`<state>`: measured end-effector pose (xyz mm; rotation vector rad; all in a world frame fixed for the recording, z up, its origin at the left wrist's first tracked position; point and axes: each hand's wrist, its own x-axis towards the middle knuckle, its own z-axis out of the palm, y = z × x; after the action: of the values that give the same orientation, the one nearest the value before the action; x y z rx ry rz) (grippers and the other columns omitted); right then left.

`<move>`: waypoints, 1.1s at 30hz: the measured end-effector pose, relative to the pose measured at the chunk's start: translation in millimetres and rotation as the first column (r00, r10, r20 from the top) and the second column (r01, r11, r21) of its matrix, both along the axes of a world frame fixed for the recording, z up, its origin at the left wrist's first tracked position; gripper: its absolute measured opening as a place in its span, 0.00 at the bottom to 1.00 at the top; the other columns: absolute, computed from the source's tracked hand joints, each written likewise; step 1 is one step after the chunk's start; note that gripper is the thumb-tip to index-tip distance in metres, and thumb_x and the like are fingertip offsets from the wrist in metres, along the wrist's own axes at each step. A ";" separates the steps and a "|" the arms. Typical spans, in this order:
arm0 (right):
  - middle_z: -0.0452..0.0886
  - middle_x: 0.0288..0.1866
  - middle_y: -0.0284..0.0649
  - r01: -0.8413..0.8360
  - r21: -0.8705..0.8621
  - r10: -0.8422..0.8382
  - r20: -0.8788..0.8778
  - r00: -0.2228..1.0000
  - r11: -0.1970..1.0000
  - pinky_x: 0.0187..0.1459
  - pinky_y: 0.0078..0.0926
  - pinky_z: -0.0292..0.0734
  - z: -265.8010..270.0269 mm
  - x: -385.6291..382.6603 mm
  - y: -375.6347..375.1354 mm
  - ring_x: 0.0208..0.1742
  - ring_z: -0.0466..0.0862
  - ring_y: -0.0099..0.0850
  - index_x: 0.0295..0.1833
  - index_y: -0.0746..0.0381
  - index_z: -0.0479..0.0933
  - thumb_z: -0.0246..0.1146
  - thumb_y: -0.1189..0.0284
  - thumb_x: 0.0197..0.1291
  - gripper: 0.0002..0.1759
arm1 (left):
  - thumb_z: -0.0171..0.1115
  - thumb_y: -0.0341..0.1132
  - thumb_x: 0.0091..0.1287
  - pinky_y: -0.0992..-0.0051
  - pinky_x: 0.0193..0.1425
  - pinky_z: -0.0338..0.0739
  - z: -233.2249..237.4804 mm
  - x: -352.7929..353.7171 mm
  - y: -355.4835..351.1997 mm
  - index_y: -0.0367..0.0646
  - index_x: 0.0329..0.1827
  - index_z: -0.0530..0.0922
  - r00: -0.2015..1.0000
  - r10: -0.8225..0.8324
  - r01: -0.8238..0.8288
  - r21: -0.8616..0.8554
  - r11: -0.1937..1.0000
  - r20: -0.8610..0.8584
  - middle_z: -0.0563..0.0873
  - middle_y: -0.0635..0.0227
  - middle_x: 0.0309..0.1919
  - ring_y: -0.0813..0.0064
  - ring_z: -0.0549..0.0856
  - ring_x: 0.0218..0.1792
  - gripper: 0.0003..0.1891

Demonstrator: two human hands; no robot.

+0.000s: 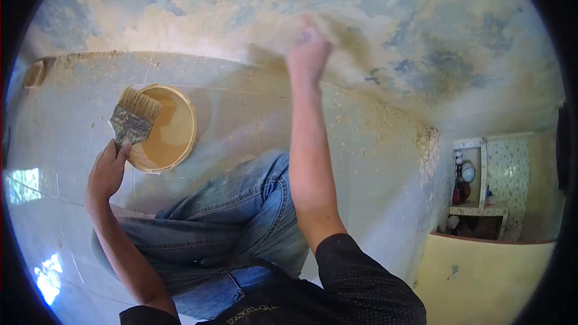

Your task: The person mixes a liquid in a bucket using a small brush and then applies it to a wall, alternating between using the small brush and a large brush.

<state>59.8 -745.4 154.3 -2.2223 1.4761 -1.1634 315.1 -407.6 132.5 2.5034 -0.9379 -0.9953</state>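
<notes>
The left hand [108, 171], at about 9 o'clock in the view, gripped a brush [135, 117] by its handle, with the bristles pointing up toward 12. The brush hung over the 9 o'clock edge of a bucket [194, 126] of tan liquid standing on the floor [54, 120]. The right hand [308, 54] reached up at 12 o'clock against the blotchy wall [421, 24]. It was blurred, perhaps pressed flat, and I could not tell whether it held anything. Between the arms, a knee [241, 210] in jeans rose at 6 o'clock of the bucket, close to its rim. Crumbs [385, 120] of tan debris lay along the wall's foot, thickest toward 3 o'clock. Farther off at 3 o'clock stood a shelf [481, 174] holding small items too tiny to name, with a yellow ledge [481, 277] below it at 5 o'clock.
</notes>
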 end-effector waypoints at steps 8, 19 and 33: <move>0.87 0.45 0.48 0.133 -0.137 -0.078 0.345 0.935 0.982 0.34 0.23 0.82 34.2 2.2 -13.3 0.26 0.80 0.23 0.64 0.62 0.79 0.57 0.82 0.67 0.20 | 0.50 0.50 0.77 0.59 0.47 0.75 3.7 -2.1 0.0 0.35 0.57 0.75 0.997 0.064 -0.064 0.005 0.998 -0.043 0.84 0.51 0.38 0.57 0.83 0.37 0.24; 0.88 0.41 0.53 0.142 -0.070 -0.102 0.408 0.907 0.987 0.54 0.39 0.76 39.1 -6.3 -15.5 0.41 0.87 0.40 0.62 0.68 0.79 0.55 0.82 0.66 0.20 | 0.50 0.50 0.77 0.62 0.39 0.74 -6.8 1.8 2.5 0.34 0.56 0.75 0.997 0.065 -0.066 -0.016 0.998 -0.040 0.80 0.58 0.30 0.67 0.78 0.28 0.24; 0.87 0.42 0.55 0.094 -0.039 -0.087 0.147 0.985 0.995 0.49 0.41 0.78 35.8 -9.6 1.2 0.41 0.86 0.47 0.59 0.68 0.81 0.56 0.79 0.67 0.18 | 0.50 0.51 0.77 0.62 0.38 0.74 -2.7 -2.9 -0.7 0.33 0.51 0.75 0.999 0.050 -0.050 -0.046 0.998 -0.014 0.80 0.57 0.29 0.66 0.78 0.28 0.24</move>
<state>50.2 -744.2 190.2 -2.0681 1.5191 -1.3690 312.2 -408.3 129.8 2.4668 -0.8796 -0.9628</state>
